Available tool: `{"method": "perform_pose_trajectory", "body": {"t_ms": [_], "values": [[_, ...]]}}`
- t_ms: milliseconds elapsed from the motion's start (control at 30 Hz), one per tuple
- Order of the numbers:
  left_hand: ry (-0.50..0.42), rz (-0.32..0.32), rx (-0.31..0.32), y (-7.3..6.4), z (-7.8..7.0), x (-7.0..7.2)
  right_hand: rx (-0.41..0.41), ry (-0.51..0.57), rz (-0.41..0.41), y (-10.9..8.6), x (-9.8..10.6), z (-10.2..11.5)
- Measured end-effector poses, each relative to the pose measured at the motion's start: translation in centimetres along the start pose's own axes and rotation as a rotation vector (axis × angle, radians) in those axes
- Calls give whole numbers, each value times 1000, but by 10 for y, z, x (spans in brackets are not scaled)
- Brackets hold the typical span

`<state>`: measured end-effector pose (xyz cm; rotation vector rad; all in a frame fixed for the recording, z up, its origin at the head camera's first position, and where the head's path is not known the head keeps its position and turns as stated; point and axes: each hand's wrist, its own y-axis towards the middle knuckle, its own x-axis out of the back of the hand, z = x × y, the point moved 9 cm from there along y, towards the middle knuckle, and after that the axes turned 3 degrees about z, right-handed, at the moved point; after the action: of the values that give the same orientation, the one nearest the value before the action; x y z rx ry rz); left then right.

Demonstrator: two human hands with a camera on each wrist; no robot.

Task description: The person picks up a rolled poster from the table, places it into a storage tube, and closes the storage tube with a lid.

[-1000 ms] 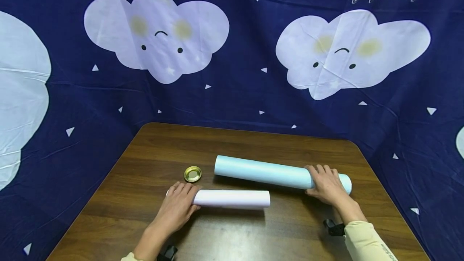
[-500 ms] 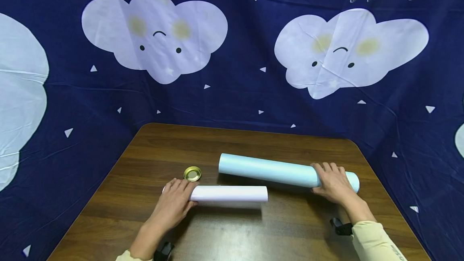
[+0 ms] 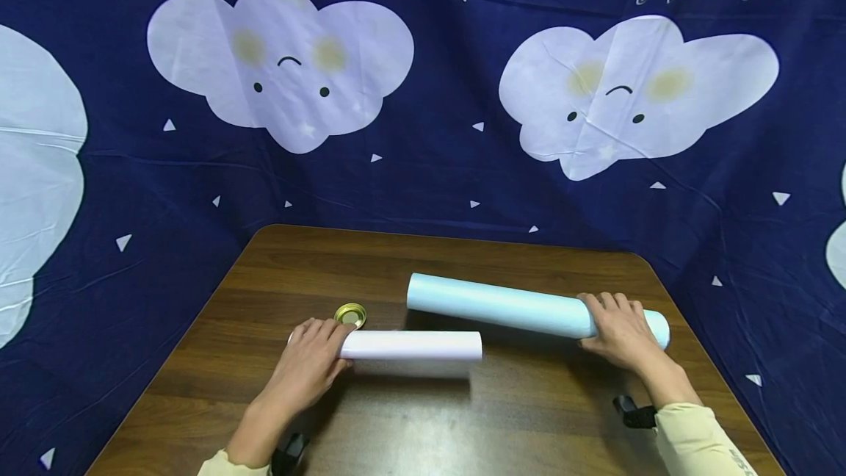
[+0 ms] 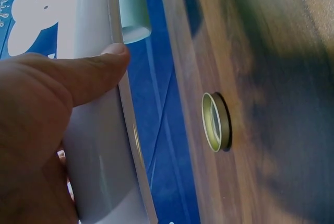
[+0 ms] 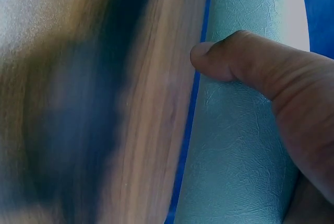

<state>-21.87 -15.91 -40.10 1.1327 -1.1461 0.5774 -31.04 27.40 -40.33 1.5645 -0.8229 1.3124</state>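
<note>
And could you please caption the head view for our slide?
Left hand grips a white roll, right hand a light blue roll.

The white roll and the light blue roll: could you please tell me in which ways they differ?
In the head view, the white roll looks shorter and thinner than the light blue roll. The white roll lies nearly level across that view, while the light blue roll slants down to the right. The left hand grips the white roll; the right hand grips the light blue one. Both are cylindrical.
</note>
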Motion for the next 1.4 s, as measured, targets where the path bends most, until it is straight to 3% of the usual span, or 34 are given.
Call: {"method": "perform_pose_trajectory", "body": {"t_ms": [433,1400], "values": [[0,17,21,-1,7,2,3,-22,-43,-9,10,-8],[19,-21,22,-5,30,20,38,-43,-183,-25,33,-21]]}}
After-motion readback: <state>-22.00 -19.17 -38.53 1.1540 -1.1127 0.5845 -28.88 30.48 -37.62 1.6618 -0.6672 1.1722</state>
